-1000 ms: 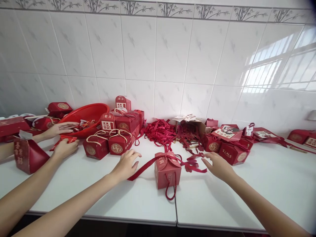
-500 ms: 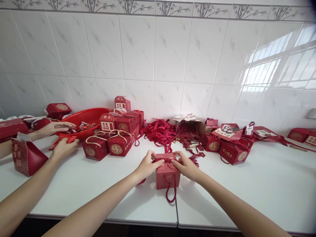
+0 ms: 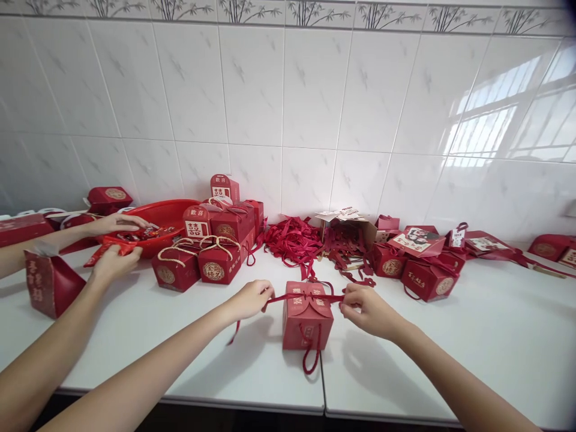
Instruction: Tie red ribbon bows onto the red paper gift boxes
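Note:
A red gift box (image 3: pixel 306 324) with gold lettering stands upright before me, a dark red cord loop hanging from its front. Across its top runs a red ribbon (image 3: pixel 288 296), drawn taut to both sides. My left hand (image 3: pixel 250 300) pinches the ribbon left of the box, and a loose tail dangles below the fingers. On the right side, my right hand (image 3: pixel 366 309) is closed on the ribbon's other end. Neither hand touches the box itself.
Behind lies a heap of red ribbons (image 3: pixel 292 240) and a carton (image 3: pixel 369 231) of red cut-outs. Finished-looking boxes (image 3: pixel 220 264) are stacked left, others (image 3: pixel 429 276) right. A co-worker's hands (image 3: pixel 114 261) hold a red packet near a red basin (image 3: pixel 171 210).
Both my hands have moved outward from the middle of the box top, pulling the ribbon tight sideways. The co-worker's hands have shifted slightly with the red packet.

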The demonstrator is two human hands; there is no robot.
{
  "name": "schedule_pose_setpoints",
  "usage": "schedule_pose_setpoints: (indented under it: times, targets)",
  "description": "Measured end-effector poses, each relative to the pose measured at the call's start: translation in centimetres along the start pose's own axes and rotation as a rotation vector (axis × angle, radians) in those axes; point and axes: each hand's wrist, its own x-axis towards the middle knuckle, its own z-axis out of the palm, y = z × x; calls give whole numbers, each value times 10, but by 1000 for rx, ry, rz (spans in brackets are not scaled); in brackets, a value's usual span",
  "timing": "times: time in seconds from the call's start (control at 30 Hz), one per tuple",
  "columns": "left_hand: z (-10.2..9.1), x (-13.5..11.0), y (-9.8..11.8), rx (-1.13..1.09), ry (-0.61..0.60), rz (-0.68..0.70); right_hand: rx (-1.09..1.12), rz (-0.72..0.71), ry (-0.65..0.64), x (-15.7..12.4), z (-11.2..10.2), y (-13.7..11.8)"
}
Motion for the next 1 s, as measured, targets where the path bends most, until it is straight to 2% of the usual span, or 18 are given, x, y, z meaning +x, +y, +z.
schedule_pose_setpoints:
  times: [0.07, 0.13, 0.2, 0.27, 0.33, 0.43, 0.53, 0.63, 0.7, 0.77, 0.9, 1.0]
  targets:
    - [-11, -2, 1, 17, -129, -69, -170, 61, 85, 1, 3, -2]
    - [-19, -7, 6, -17, -321, -110, -218, 115, 195, 4, 8, -5]
    - [-20, -13, 15, -173, -489, -91, -139, 83, 354, 10, 13, -9]
    - [-14, -19, 27, -403, -522, -22, 31, 5, 481, 16, 17, -15]
    - [-3, -23, 38, -544, -403, 40, 205, -37, 501, 20, 19, -23]
    - [20, -26, 49, -479, -143, 152, 374, -17, 389, 23, 19, -34]
    - [39, -27, 52, -135, 81, 334, 450, 68, 222, 23, 17, -42]
    - [51, -28, 51, 296, 232, 398, 482, 128, 92, 24, 17, -46]
    - [55, -28, 49, 458, 279, 392, 483, 152, 66, 24, 17, -47]
    - [58, -27, 47, 501, 293, 395, 492, 173, 61, 25, 18, -48]
    - [60, -23, 39, 387, 307, 497, 575, 207, 34, 26, 18, -48]
    - [60, -18, 31, 277, 306, 591, 652, 218, -55, 27, 13, -46]
